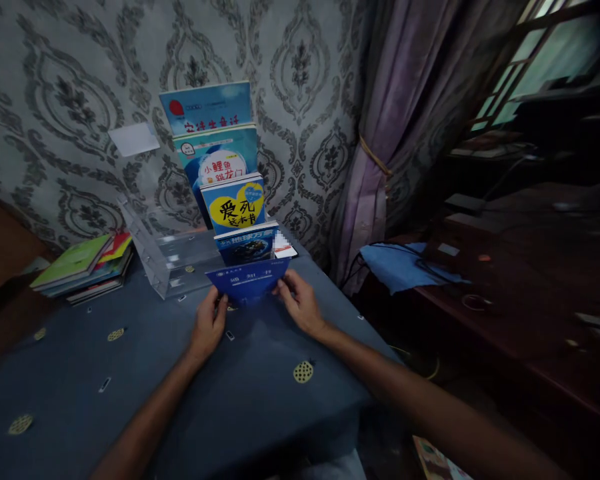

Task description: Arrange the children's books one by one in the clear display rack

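Note:
Between my two hands is a dark blue booklet [250, 283] with white lettering on its cover. My left hand [210, 323] grips its left edge, thumb in front. On the opposite edge, my right hand [300, 303] pinches it the same way. Right behind the booklet, several books rise in steps: a blue book with a globe picture [245, 247], one with a yellow heart [233, 207], a teal book with a white circle [220, 163] and a light blue book [207, 110] at the back. A clear acrylic rack [155, 263] extends left of them.
A stack of books [83, 263] lies left of the rack on the patterned tablecloth [100, 413]. A tied purple curtain [380, 147] hangs at the right. Beyond the table's right edge stands a dark red surface [520, 327] with a blue cloth [400, 263].

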Available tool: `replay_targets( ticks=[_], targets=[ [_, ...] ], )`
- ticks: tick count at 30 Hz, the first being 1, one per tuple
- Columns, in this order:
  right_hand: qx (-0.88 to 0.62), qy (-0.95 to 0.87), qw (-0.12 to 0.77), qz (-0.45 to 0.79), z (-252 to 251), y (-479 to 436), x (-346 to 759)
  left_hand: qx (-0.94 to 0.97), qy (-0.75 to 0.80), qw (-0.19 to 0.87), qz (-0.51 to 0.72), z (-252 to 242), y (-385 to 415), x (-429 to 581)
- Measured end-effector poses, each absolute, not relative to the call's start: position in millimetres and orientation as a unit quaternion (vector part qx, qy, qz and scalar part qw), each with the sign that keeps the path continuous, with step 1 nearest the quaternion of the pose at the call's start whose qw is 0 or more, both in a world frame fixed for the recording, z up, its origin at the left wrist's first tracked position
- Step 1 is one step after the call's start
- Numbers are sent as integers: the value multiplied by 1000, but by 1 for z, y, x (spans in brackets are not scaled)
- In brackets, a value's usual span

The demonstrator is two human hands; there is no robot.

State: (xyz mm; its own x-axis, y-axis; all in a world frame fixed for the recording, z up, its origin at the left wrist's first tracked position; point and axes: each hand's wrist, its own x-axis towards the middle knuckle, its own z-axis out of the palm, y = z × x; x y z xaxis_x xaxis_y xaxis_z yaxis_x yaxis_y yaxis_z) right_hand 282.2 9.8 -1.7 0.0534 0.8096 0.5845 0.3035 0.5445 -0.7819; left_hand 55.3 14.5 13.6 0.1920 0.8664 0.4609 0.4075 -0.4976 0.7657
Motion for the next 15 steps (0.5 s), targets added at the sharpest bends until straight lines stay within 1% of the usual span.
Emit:
replay_targets(
  ticks=[7,15],
  targets=[
    [-408,-642,614,211,0,57,280,704,431,254,504,6,55,64],
    [-382,-623,654,197,16,107,275,707,435,154,536,26,89,71]
  ],
)
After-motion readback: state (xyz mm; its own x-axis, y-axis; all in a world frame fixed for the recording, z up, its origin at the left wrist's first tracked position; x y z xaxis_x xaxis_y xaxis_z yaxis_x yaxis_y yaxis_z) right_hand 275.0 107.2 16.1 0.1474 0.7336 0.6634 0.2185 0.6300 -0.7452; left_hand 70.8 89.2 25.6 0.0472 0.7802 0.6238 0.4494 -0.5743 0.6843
